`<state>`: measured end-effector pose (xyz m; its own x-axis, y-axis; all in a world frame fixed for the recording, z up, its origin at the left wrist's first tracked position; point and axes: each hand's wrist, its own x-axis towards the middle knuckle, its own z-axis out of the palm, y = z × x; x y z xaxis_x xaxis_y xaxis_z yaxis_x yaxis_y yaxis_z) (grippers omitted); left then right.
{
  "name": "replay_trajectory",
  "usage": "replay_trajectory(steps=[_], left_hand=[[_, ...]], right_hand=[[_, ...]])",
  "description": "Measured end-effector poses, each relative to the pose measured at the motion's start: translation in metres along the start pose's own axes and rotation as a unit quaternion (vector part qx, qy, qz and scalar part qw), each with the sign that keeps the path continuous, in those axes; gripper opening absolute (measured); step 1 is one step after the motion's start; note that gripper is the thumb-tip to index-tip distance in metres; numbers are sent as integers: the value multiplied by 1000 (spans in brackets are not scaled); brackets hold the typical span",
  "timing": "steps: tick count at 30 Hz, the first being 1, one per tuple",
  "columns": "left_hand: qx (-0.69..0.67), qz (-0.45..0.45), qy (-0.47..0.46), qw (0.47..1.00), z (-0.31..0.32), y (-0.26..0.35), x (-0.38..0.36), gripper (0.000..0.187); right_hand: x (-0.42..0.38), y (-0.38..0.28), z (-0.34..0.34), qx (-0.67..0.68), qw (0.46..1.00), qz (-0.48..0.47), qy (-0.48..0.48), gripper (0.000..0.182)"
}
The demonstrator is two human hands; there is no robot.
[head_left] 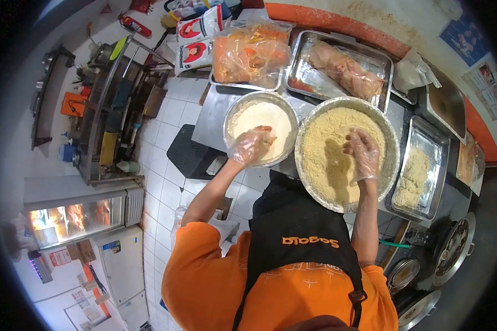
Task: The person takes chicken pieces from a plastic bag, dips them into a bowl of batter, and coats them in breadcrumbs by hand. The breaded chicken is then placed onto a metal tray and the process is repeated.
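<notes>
My left hand [248, 148], in a clear plastic glove, is closed around a reddish-orange piece of food [266, 132], perhaps raw meat. It is over a round metal bowl [227, 122] of pale, creamy batter or flour [279, 118]. Over the wide metal basin [391, 124] is my right hand [364, 156], gloved too, its fingers loosely bent and apart with nothing visible in them. Yellowish crumbs [328, 160] fill that basin, and the hand casts a shadow on them. To the right, a rectangular steel tray [425, 135] bears a crumb-coated heap [414, 179].
Behind the bowls stand a tray [389, 83] with a plastic-wrapped piece of meat [345, 69] and a bag of orange food [251, 52]. Printed white packets [196, 55] lie at the back left. A black stool [185, 154] stands left of the table; large pans [455, 248] are at right.
</notes>
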<state>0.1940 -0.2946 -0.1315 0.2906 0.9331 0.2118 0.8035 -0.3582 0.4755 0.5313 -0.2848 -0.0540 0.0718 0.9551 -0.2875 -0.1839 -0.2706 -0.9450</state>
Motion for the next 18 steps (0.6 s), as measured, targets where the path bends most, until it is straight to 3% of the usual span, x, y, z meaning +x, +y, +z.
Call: replay_trajectory(steps=[2, 4, 6, 7, 8, 9, 10, 11, 12, 13, 14, 16, 18], left_hand=[[-34, -24, -20, 999, -18, 10, 6, 20], [-103, -315, -107, 937, -54, 29, 24, 24], [-181, -328, -72, 924, -71, 22, 34, 31], [-89, -310, -80, 943, -72, 12, 38, 31], [5, -289, -88, 953, -71, 2, 40, 31], [58, -256, -104, 959, -52, -22, 36, 31], [60, -255, -102, 960, -29, -42, 27, 31], [128, -220, -98, 962, -5, -58, 18, 28], [195, -181, -91, 960, 7, -65, 18, 25], [145, -172, -72, 972, 4, -58, 21, 24], [144, -168, -74, 972, -7, -45, 25, 24], [44, -258, -94, 961, -32, -22, 36, 23], [-35, -291, -96, 951, -53, -19, 38, 24]], right_hand=[[0, -1, -16, -5, 999, -4, 36, 26], [7, 8, -32, -6, 999, -11, 40, 27], [10, 9, -36, -120, 987, -102, 37, 24], [7, -2, -35, -255, 960, -112, 2, 47], [8, 0, -30, -255, 960, -112, 0, 47], [11, 6, -21, -421, 881, -214, -24, 61], [13, 11, -13, -568, 763, -307, -44, 76], [8, 16, -4, -567, 764, -307, -43, 76], [4, 20, 6, -645, 715, -262, -68, 87], [1, 21, 12, -717, 658, -212, -92, 98], [-1, 15, 13, -717, 659, -209, -89, 98], [-1, -1, 12, -711, 682, -38, -164, 95], [12, 34, -17, -688, 704, -40, -174, 93]])
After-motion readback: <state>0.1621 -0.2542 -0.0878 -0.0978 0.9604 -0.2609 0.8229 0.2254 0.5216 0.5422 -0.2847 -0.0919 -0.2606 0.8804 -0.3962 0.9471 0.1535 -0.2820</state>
